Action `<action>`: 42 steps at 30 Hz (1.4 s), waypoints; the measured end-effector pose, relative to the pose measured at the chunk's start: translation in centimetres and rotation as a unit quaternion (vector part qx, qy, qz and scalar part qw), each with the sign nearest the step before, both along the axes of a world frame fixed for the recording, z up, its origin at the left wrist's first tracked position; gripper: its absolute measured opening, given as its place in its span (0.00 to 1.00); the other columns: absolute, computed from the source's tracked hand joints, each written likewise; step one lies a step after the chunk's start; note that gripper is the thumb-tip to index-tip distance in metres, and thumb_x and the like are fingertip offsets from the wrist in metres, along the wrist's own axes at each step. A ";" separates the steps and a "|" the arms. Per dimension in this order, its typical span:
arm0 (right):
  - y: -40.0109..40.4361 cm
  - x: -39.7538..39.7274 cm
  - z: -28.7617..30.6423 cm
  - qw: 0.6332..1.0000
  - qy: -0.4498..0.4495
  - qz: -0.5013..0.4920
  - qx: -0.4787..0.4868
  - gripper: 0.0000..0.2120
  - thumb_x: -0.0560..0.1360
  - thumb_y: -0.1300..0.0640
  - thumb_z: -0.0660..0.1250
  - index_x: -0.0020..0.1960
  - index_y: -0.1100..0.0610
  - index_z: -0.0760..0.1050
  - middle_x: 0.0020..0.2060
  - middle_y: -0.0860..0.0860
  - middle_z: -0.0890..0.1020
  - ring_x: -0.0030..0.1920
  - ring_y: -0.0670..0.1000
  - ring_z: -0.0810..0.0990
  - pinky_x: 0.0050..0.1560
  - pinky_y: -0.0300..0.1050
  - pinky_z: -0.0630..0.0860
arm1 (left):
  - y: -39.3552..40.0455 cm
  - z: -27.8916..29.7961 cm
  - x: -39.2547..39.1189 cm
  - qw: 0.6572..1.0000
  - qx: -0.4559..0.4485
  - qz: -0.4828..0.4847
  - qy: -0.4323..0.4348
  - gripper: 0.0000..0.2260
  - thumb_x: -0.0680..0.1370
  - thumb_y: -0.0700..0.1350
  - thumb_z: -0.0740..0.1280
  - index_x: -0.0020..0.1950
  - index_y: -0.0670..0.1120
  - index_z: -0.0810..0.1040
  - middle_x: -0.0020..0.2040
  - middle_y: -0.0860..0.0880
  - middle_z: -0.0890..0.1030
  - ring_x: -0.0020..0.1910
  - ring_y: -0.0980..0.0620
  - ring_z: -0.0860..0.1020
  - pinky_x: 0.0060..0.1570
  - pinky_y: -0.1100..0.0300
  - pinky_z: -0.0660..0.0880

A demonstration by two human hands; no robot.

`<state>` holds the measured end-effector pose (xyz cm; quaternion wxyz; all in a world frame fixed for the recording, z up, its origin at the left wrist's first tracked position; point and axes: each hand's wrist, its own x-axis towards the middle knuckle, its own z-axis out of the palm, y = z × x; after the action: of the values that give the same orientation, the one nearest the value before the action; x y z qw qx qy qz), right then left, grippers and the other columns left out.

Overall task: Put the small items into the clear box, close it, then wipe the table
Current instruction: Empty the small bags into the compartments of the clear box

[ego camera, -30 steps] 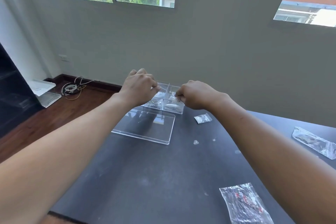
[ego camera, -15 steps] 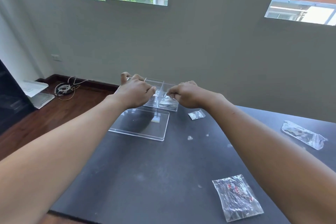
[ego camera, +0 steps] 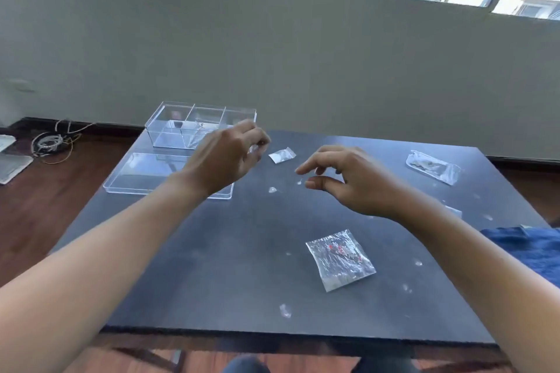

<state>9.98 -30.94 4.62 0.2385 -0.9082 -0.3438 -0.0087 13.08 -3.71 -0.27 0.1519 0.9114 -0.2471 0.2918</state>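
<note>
Packing step: both hands, left (ego camera: 225, 157) and right (ego camera: 348, 179), hover with fingers loosely curled, empty. Next: pinch small clear packet (ego camera: 282, 155), drop into clear compartmented box (ego camera: 194, 127).

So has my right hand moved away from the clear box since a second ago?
Yes. The right hand has pulled back from the clear compartmented plastic box, toward the near right, and now hovers over the dark table.

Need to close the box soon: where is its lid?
The lid lies flat on the table's far left, just in front of the clear box, partly under the left hand.
</note>
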 end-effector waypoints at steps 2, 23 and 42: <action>-1.5 -1.9 0.1 0.999 0.023 0.008 -0.038 0.10 0.77 0.51 0.73 0.58 0.46 0.83 0.46 0.35 0.78 0.51 0.43 0.76 0.50 0.25 0.64 | -1.1 -0.9 0.4 0.998 0.025 -0.007 0.056 0.08 0.81 0.48 0.66 0.56 0.49 0.83 0.51 0.52 0.81 0.37 0.46 0.81 0.36 0.52 0.77; -3.7 -4.8 -1.5 0.980 0.076 0.060 -0.175 0.15 0.71 0.41 0.76 0.51 0.46 0.78 0.46 0.41 0.75 0.50 0.44 0.71 0.60 0.44 0.68 | -6.5 0.0 2.9 0.929 -0.112 0.176 0.306 0.11 0.73 0.45 0.75 0.54 0.49 0.81 0.44 0.49 0.84 0.42 0.45 0.82 0.50 0.54 0.81; 1.4 2.8 6.5 0.999 0.037 -0.006 0.032 0.05 0.77 0.51 0.73 0.43 0.48 0.79 0.44 0.43 0.80 0.35 0.44 0.74 0.39 0.38 0.69 | 2.4 4.0 0.4 0.947 -0.244 0.198 0.058 0.04 0.79 0.49 0.70 0.48 0.52 0.77 0.38 0.58 0.83 0.38 0.55 0.81 0.43 0.55 0.77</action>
<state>12.74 -29.50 11.09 0.2798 -0.9018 -0.3291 0.0130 13.48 -1.35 3.69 0.3230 0.8924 0.0268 0.3140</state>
